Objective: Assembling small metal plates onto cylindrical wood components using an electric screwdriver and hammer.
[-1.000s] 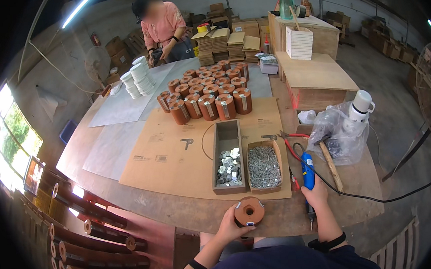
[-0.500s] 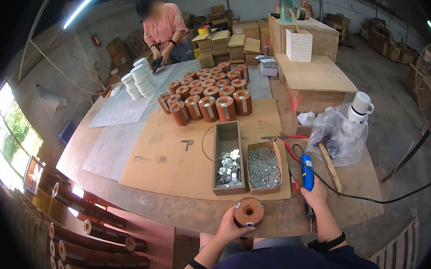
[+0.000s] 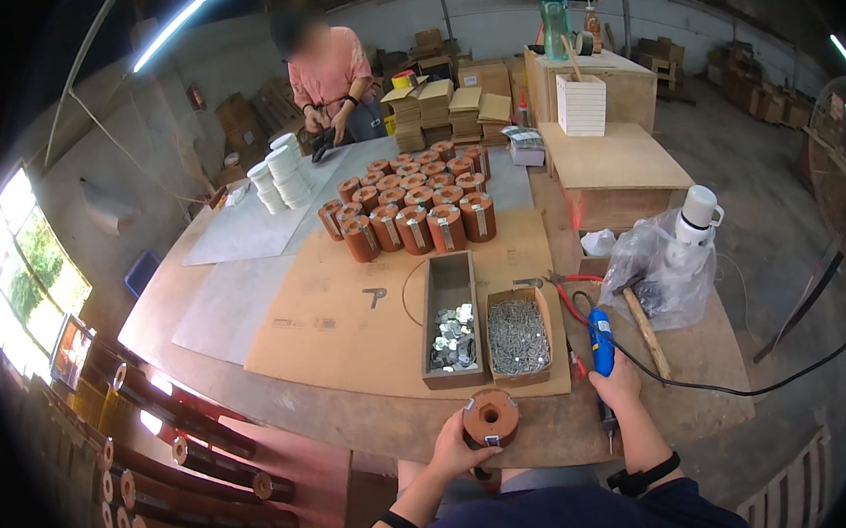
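My left hand (image 3: 452,446) is closed around the side of a reddish-brown cylinder (image 3: 490,408) at the near edge of the table. The cylinder stands upright, with a hole in its top and small metal clips on its rim. To its right, my right hand (image 3: 618,383) grips a blue electric screwdriver (image 3: 601,338), whose bit points down toward me beside the table edge. Just beyond the cylinder are a long grey box (image 3: 430,354) with small shiny metal plates (image 3: 453,338) inside and an open carton (image 3: 497,369) full of screws or nails (image 3: 517,336).
Several brown cylinders (image 3: 445,225) stand grouped farther back. White round stacks (image 3: 285,180) are at the far left, near a co-worker (image 3: 331,74). Red-handled pliers (image 3: 571,279), a wooden-handled tool (image 3: 647,332) and a bagged white flask (image 3: 697,220) lie right. A black cable (image 3: 746,393) crosses the right side.
The view has shifted slightly, so the table contents sit a little lower. My hands keep their holds with almost no movement. The co-worker's hands have shifted around a dark item.
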The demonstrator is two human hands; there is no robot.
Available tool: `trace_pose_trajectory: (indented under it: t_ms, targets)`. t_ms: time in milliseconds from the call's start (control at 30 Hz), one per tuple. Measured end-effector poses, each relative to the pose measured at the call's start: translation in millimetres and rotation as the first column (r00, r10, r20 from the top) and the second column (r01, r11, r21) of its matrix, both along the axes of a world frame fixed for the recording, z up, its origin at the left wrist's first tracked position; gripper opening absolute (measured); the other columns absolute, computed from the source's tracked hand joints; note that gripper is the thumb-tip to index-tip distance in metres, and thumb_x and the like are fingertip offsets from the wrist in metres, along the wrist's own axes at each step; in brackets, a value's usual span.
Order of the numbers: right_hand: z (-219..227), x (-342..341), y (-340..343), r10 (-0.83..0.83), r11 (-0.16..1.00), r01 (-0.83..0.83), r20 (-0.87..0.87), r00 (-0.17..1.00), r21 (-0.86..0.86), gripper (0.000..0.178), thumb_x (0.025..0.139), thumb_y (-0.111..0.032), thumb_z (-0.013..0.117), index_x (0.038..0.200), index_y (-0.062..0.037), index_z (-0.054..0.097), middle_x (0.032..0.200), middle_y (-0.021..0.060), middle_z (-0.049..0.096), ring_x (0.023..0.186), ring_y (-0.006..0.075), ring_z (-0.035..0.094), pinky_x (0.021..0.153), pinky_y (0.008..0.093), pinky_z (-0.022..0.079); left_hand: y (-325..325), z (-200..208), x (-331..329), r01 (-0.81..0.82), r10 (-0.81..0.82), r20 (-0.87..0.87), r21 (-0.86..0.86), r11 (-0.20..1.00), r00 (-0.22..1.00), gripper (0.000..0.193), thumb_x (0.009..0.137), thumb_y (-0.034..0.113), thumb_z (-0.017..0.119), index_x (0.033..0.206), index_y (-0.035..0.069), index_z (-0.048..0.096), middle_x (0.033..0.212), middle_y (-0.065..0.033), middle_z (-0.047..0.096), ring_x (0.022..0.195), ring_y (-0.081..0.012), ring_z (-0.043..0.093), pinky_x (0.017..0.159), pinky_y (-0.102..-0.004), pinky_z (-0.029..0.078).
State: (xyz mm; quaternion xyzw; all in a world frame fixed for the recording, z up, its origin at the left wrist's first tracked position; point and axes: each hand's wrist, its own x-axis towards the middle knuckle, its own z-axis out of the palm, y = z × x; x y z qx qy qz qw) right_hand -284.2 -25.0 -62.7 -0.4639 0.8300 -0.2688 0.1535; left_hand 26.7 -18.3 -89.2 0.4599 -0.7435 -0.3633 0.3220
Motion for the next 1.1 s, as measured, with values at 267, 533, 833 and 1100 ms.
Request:
trace_pose_trajectory:
  t_ms: [267, 533, 833, 1100]
  targets:
    - [1, 0, 0, -0.023, 0.999, 0.021, 0.052, 0.998, 0.037, 0.083, 0.061, -0.031, 0.065, 0.132, -0.0075, 0.03, 0.118, 0.0224, 0.049, 0.107, 0.0363, 0.049, 0.09, 0.0429, 0.04, 12, 13, -4, -0.074, 0.076, 0.022, -0.068, 0.995, 0.997, 0.076, 0.052, 0.032, 0.082, 0.116, 0.005, 0.049, 0.107, -0.0145, 0.057, 0.102, -0.0295, 0.054, 0.086, -0.0363, 0.043]
    - [9, 3, -1, -0.016, 0.997, 0.015, 0.019, 1.0, 0.078, 0.083, 0.062, -0.033, 0.064, 0.132, -0.0063, 0.028, 0.117, 0.0218, 0.049, 0.106, 0.0355, 0.05, 0.089, 0.0426, 0.041, 17, 20, -7, -0.136, 0.139, 0.039, -0.073, 0.988, 0.99, 0.073, 0.052, 0.031, 0.083, 0.113, 0.005, 0.052, 0.104, -0.0135, 0.059, 0.099, -0.029, 0.056, 0.085, -0.0357, 0.044]
    - [9, 3, -3, 0.005, 0.994, -0.005, 0.007, 1.0, 0.106, 0.079, 0.065, -0.033, 0.063, 0.13, -0.0037, 0.029, 0.114, 0.0213, 0.05, 0.104, 0.0356, 0.051, 0.087, 0.0433, 0.042, 16, 20, -8, -0.162, 0.165, 0.044, -0.067, 0.985, 0.985, 0.069, 0.051, 0.029, 0.083, 0.11, 0.006, 0.054, 0.103, -0.0128, 0.059, 0.098, -0.0281, 0.056, 0.084, -0.0351, 0.045]
    - [11, 4, 1, 0.013, 0.99, -0.02, 0.055, 0.998, 0.137, 0.08, 0.064, -0.031, 0.063, 0.131, -0.0054, 0.028, 0.114, 0.0226, 0.05, 0.104, 0.0371, 0.05, 0.087, 0.0445, 0.042, 26, 16, -10, -0.192, 0.192, 0.004, -0.03, 0.981, 0.981, 0.068, 0.051, 0.028, 0.084, 0.107, 0.005, 0.054, 0.099, -0.0123, 0.06, 0.094, -0.0279, 0.058, 0.082, -0.0355, 0.046]
